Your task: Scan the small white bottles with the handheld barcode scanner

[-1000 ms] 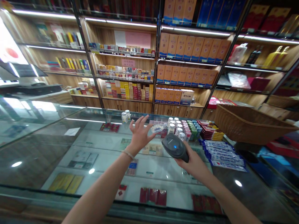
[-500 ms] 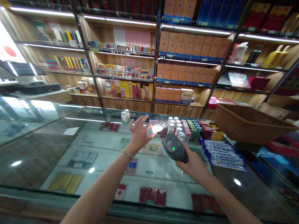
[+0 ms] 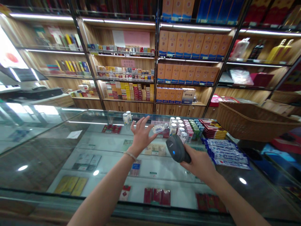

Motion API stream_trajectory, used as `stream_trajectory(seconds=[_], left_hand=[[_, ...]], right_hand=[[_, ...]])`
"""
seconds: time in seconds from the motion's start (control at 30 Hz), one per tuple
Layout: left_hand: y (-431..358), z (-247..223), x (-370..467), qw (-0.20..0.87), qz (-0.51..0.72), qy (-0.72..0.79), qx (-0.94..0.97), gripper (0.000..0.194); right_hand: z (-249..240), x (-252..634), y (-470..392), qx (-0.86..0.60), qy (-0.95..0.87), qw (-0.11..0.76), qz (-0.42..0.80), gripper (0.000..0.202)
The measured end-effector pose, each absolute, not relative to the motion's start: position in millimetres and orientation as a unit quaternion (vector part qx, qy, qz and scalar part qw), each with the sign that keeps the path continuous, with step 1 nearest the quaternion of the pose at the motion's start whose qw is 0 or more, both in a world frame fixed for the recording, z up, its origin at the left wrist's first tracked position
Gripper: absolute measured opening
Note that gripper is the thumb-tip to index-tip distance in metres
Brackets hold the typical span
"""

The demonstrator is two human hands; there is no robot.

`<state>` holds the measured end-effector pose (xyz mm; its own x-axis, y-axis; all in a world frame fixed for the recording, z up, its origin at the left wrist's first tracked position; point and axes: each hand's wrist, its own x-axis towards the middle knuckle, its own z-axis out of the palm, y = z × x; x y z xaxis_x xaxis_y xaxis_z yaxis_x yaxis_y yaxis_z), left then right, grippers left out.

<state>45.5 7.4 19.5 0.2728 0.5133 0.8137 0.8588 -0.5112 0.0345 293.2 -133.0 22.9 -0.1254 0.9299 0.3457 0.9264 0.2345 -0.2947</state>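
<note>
My left hand [image 3: 141,135] pinches a small clear bottle [image 3: 158,128] at its base between thumb and index finger, the other fingers spread. The bottle lies sideways in the air above the counter, its pale label showing and its cap end toward the right. My right hand [image 3: 199,163] grips a dark grey barcode scanner [image 3: 176,147], which points toward the bottle and shows a small blue light. Just behind the scanner stand several small silver-topped bottles [image 3: 173,129] in rows. Two similar bottles [image 3: 126,118] stand apart, beyond my left hand.
Under both arms runs a glass display counter [image 3: 155,163] with flat packs inside. To the right are stacked red-and-yellow boxes [image 3: 213,129], blue-and-white packets [image 3: 227,153] and a wicker basket [image 3: 249,125]. Shelves of orange boxes [image 3: 188,44] line the back wall.
The scanner's light has turned from green to blue, and the bright glare on the bottle is gone. The scanner has shifted slightly right; my left hand has hardly moved.
</note>
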Motion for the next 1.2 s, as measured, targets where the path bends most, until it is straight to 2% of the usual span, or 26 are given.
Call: stream_trajectory(seconds=[0.1,0.3,0.7,0.83,0.9,0.97,1.1,1.2], left_hand=[[9.0,18.7,44.6,0.21,-0.407,-0.444,-0.77,0.035],[10.7,17.6,44.5,0.223,-0.41,-0.434,-0.77,0.033],[7.0,21.8,45.5,0.222,-0.407,-0.433,-0.773,0.034],[4.5,24.4,46.4,0.218,-0.419,-0.431,-0.769,0.033],[3.1,25.3,46.8,0.215,-0.425,-0.429,-0.767,0.032],[2.1,25.7,47.5,0.215,-0.429,-0.428,-0.766,0.032],[1.1,25.8,49.5,0.215,-0.433,-0.425,-0.765,0.031],[0.4,26.3,50.9,0.215,-0.44,-0.419,-0.764,0.032]], right_hand=[[15.4,289.4,-132.5,-0.579,-0.786,0.209,-0.049,0.032],[-1.2,276.4,-131.8,-0.519,-0.828,0.181,-0.114,0.032],[-9.7,269.6,-142.6,-0.508,-0.85,0.133,0.027,0.045],[4.8,280.3,-141.2,-0.494,-0.859,0.121,0.068,0.069],[16.2,288.7,-133.9,-0.486,-0.86,0.131,0.081,0.08],[28.7,295.7,-120.0,-0.494,-0.851,0.165,0.069,0.08],[49.3,297.3,-76.5,-0.557,-0.786,0.265,-0.034,0.047],[57.8,288.4,-42.5,-0.602,-0.733,0.31,-0.06,0.044]])
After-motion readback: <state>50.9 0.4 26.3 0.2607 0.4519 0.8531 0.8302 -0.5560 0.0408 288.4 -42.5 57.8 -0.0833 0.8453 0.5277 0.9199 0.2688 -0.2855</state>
